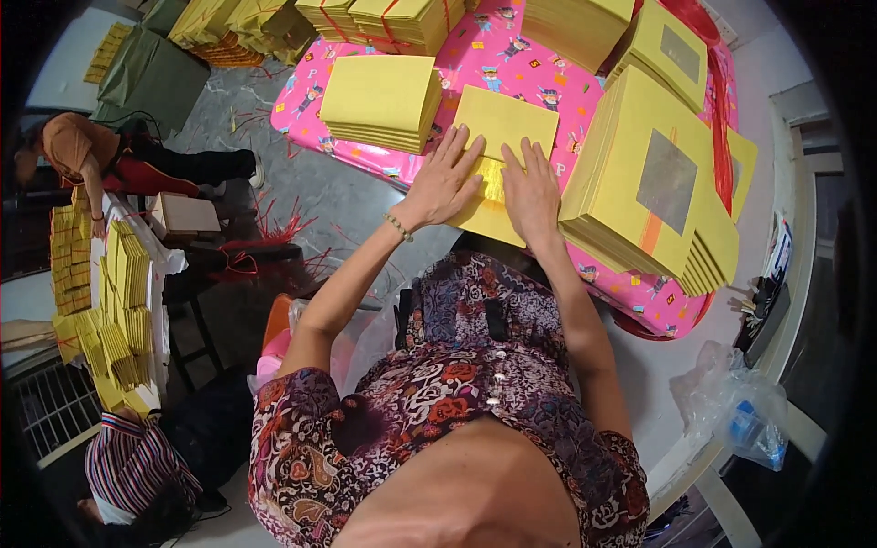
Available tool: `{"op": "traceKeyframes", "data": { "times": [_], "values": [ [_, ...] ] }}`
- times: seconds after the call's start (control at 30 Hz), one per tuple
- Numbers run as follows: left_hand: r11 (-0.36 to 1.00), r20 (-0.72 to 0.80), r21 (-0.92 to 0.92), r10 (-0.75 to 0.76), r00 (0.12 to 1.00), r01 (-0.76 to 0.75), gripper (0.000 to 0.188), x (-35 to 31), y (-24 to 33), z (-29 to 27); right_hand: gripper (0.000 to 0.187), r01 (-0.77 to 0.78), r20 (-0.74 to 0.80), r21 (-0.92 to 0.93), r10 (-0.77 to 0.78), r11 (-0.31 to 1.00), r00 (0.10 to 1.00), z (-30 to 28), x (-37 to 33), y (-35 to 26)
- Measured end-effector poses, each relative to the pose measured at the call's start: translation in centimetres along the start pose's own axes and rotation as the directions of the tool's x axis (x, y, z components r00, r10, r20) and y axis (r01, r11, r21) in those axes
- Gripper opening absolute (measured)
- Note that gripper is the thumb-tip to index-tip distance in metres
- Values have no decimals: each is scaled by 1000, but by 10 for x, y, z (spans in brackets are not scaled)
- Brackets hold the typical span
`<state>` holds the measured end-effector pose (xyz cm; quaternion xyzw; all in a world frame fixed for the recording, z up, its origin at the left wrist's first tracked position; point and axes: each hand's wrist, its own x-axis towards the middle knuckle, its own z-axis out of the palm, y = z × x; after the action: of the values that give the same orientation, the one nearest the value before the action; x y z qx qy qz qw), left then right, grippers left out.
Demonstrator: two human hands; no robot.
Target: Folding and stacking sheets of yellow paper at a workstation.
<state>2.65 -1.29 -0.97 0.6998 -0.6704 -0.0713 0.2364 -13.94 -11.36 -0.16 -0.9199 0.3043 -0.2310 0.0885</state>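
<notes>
Both palms lie on a yellow paper sheet (505, 111) at the near edge of the pink table. My left hand (442, 181) presses flat on its left side, fingers spread. My right hand (533, 190) rests on the right side, fingers stretched out and pointing away from me. Between the hands shows a shiny gold patch, with a crease or edge running across the paper above it. To the left stands a stack of yellow paper (379, 99). On the right is a taller yellow stack (630, 173) with a silver square on top.
The pink patterned tablecloth (365, 157) carries more tied yellow bundles (393, 23) at the back. Red strings (720, 137) hang at right. A plastic bag (740, 411) lies lower right. Two other people work at left beside a table of yellow stacks (128, 274).
</notes>
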Motion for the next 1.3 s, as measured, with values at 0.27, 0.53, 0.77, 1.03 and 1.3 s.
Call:
{"op": "traceKeyframes", "data": {
  "times": [0.27, 0.53, 0.77, 1.03, 1.3],
  "values": [
    [964, -369, -253, -169, 914, 76, 48, 7, 39, -8, 39, -19, -23, -90, 17, 996, 1000, 2, 14, 8],
    [296, -44, -932, -666, 744, 210, 61, 27, 50, 29, 25, -60, -185, 12, 61, 998, 981, 12, 18, 4],
    [274, -94, -949, -716, 692, 154, 46, 62, 54, 22, 25, -29, -280, -19, 22, 999, 960, -3, 17, -11],
    [210, -254, -966, -700, 668, -148, 37, 41, 50, -42, 39, -46, -383, 243, 139, 969, 913, -42, 33, -49],
    [397, -369, -912, -692, 621, -100, 40, 11, -4, -112, 50, -30, -84, 878, 217, 477, 972, -9, 96, -65]
  ]
}}
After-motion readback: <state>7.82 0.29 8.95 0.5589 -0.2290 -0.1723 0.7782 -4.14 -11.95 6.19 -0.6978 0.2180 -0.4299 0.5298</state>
